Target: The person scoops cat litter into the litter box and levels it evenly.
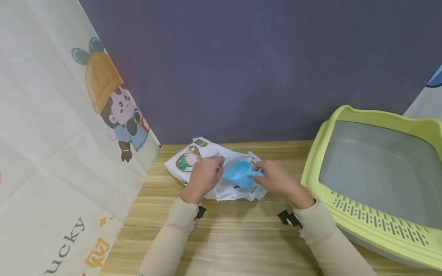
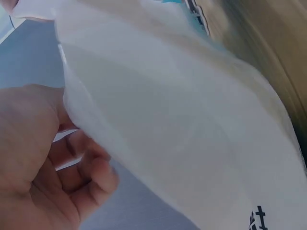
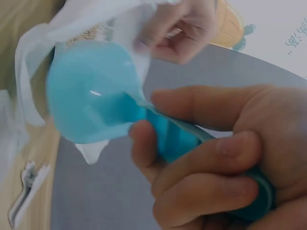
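Observation:
A white printed bag (image 1: 214, 147) lies on the wooden table, its mouth spread toward the right. My left hand (image 1: 205, 173) pinches the edge of that mouth; in the left wrist view the pale plastic of the bag (image 2: 168, 105) fills most of the picture. With my right hand (image 1: 277, 179) I grip the handle of a light-blue scoop (image 1: 238, 171), whose bowl sits within the bag's opening. Some tan, grainy material shows behind the bowl in the right wrist view, though the scoop (image 3: 91, 96) and bag hide most of the inside.
A litter box (image 1: 312, 165) with a yellow-green rim and grey basin stands at the right, close to my right forearm. Behind the table rises a dark blue-grey wall (image 1: 262, 69). A white printed sheet (image 1: 45, 115) hangs along the left side.

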{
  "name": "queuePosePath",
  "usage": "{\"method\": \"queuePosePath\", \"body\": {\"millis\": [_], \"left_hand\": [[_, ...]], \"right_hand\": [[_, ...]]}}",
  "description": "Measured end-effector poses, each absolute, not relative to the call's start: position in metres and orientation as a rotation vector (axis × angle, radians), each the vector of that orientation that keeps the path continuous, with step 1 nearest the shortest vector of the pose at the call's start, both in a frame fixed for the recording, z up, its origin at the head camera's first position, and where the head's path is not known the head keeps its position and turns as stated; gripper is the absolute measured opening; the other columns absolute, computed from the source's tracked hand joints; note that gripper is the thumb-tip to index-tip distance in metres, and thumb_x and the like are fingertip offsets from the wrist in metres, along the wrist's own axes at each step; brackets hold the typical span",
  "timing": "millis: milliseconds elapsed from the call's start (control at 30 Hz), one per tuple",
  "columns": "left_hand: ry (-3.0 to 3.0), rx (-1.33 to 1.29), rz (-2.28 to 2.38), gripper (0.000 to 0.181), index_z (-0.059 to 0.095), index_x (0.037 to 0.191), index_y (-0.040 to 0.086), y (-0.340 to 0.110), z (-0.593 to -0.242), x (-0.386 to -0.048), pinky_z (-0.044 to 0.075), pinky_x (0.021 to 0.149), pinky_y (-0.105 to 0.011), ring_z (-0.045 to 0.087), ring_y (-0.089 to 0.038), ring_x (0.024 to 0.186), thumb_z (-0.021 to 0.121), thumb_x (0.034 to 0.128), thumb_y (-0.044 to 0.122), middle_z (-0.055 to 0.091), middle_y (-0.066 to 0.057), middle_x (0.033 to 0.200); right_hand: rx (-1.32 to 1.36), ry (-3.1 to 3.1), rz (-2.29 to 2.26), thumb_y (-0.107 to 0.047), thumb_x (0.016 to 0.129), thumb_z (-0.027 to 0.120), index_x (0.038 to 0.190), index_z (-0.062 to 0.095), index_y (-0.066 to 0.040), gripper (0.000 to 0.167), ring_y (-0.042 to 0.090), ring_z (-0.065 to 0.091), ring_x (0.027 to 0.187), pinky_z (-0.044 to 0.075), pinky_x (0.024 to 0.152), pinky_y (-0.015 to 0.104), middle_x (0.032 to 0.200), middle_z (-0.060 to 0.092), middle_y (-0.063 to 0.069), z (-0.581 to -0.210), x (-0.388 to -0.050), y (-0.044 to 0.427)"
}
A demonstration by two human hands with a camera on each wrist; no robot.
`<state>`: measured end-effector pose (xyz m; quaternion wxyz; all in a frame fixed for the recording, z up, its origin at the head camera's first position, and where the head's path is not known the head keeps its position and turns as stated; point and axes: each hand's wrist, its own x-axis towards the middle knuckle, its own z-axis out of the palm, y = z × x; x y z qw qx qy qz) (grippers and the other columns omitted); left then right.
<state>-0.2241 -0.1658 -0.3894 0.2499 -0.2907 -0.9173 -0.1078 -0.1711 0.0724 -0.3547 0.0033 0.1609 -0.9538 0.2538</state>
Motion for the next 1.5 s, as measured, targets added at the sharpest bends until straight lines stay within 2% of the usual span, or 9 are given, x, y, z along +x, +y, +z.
{"method": "queuePosePath", "body": {"millis": [133,233,433,533,633,800,867,1100,1500], "left_hand": [[-2.444,-0.751,-0.246,0.026,0.052,0.069,0.016,-0.166,-0.388,-0.223,0.034,0.042,-0.03,0.045,-0.014,0.052,0.067,0.088,0.007,0.061,0.004,0.068],[-2.461,-0.726,-0.23,0.024,0.055,0.07,0.018,-0.165,-0.388,-0.222,0.035,0.041,-0.031,0.048,-0.014,0.052,0.069,0.0875,0.01,0.062,0.005,0.067],[-2.613,-0.712,-0.216,0.013,0.061,0.074,0.019,-0.166,-0.384,-0.216,0.035,0.041,-0.03,0.048,-0.012,0.052,0.07,0.0808,0.013,0.059,0.005,0.062],[-2.637,-0.71,-0.216,0.021,0.054,0.067,0.018,-0.168,-0.381,-0.214,0.032,0.04,-0.029,0.044,-0.013,0.051,0.069,0.078,0.01,0.054,0.004,0.058],[-2.609,-0.702,-0.226,0.03,0.047,0.062,0.018,-0.169,-0.378,-0.213,0.031,0.04,-0.03,0.041,-0.013,0.05,0.07,0.0785,0.008,0.049,0.004,0.055],[-2.529,-0.712,-0.253,0.032,0.047,0.063,0.018,-0.171,-0.375,-0.213,0.032,0.041,-0.03,0.044,-0.014,0.049,0.073,0.0799,0.008,0.05,0.005,0.057],[-2.497,-0.714,-0.26,0.03,0.048,0.063,0.018,-0.172,-0.375,-0.214,0.031,0.041,-0.029,0.042,-0.013,0.048,0.071,0.0794,0.007,0.049,0.005,0.056],[-2.43,-0.688,-0.281,0.028,0.047,0.064,0.018,-0.174,-0.373,-0.214,0.027,0.042,-0.027,0.035,-0.011,0.047,0.068,0.0743,0.003,0.044,0.005,0.057],[-2.455,-0.741,-0.336,0.026,0.049,0.064,0.017,-0.172,-0.37,-0.213,0.025,0.042,-0.025,0.035,-0.01,0.048,0.067,0.0742,0.001,0.045,0.005,0.056]], "right_hand": [[0.474,-2.941,0.864,-0.017,0.094,0.067,0.114,0.07,-0.003,0.025,0.014,0.054,0.065,0.045,0.061,0.03,0.084,0.068,0.004,-0.361,-0.175,0.066],[0.447,-2.915,0.897,-0.016,0.093,0.068,0.112,0.071,-0.003,0.022,0.015,0.054,0.062,0.044,0.058,0.029,0.08,0.066,0.004,-0.365,-0.178,0.063],[0.421,-2.914,0.885,-0.015,0.093,0.068,0.117,0.07,0.0,0.028,0.015,0.054,0.063,0.044,0.057,0.028,0.087,0.07,0.008,-0.37,-0.181,0.06],[0.429,-2.923,0.863,-0.015,0.093,0.068,0.119,0.07,0.001,0.031,0.014,0.055,0.063,0.047,0.058,0.029,0.096,0.073,0.011,-0.37,-0.181,0.059],[0.445,-2.933,0.812,-0.015,0.093,0.069,0.12,0.071,0.0,0.031,0.017,0.061,0.072,0.052,0.069,0.035,0.11,0.075,0.014,-0.371,-0.18,0.058],[0.481,-2.935,0.726,-0.014,0.092,0.069,0.119,0.072,0.001,0.03,0.033,0.07,0.101,0.055,0.092,0.051,0.121,0.073,0.019,-0.372,-0.179,0.058],[0.493,-2.936,0.701,-0.014,0.092,0.069,0.117,0.073,0.001,0.029,0.033,0.07,0.102,0.055,0.09,0.052,0.119,0.074,0.018,-0.372,-0.178,0.058],[0.489,-2.956,0.651,-0.014,0.092,0.069,0.112,0.075,-0.001,0.025,0.021,0.059,0.079,0.052,0.073,0.041,0.101,0.074,0.01,-0.371,-0.177,0.058],[0.487,-2.955,0.672,-0.017,0.093,0.069,0.116,0.074,-0.002,0.028,0.024,0.066,0.088,0.054,0.079,0.045,0.117,0.074,0.016,-0.375,-0.179,0.054]]}}
